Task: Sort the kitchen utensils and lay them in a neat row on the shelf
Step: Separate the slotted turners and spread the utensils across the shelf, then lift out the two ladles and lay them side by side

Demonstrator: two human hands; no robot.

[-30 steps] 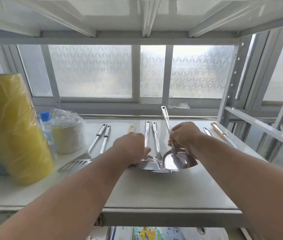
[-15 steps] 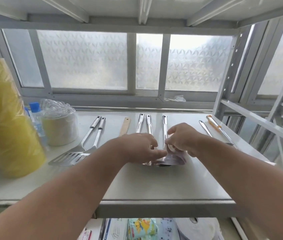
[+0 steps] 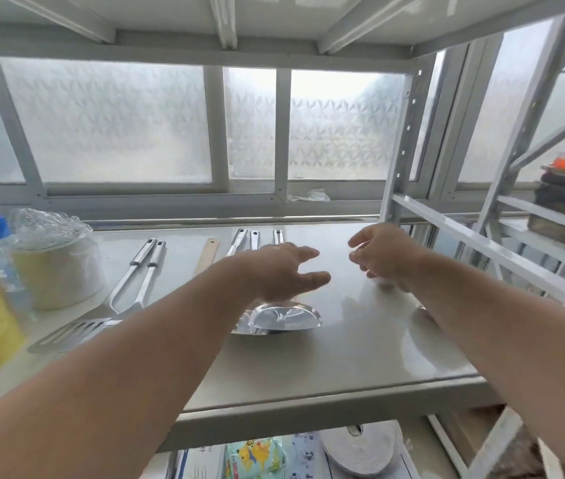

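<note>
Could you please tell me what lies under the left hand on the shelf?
Under the left hand lie steel ladles: handle ends show beyond it, bowls nearer. The hand covers their middles, so contact cannot be judged.

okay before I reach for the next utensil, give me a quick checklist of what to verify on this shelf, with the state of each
1. Both hands free: ok. The left hand and right hand are open above the shelf, holding nothing.
2. Ladles grouped: ok. Three steel handles lie side by side, bowls together toward the front.
3. Slotted spatulas paired: ok, side by side on the left.
4. Wooden handle in the row: ok, between spatulas and ladles; its head is hidden by the left arm.
5. Utensils left to place on the right: cannot tell, the right arm covers that part.
6. Room for more: ok, bare shelf shows right of the ladles.
</note>
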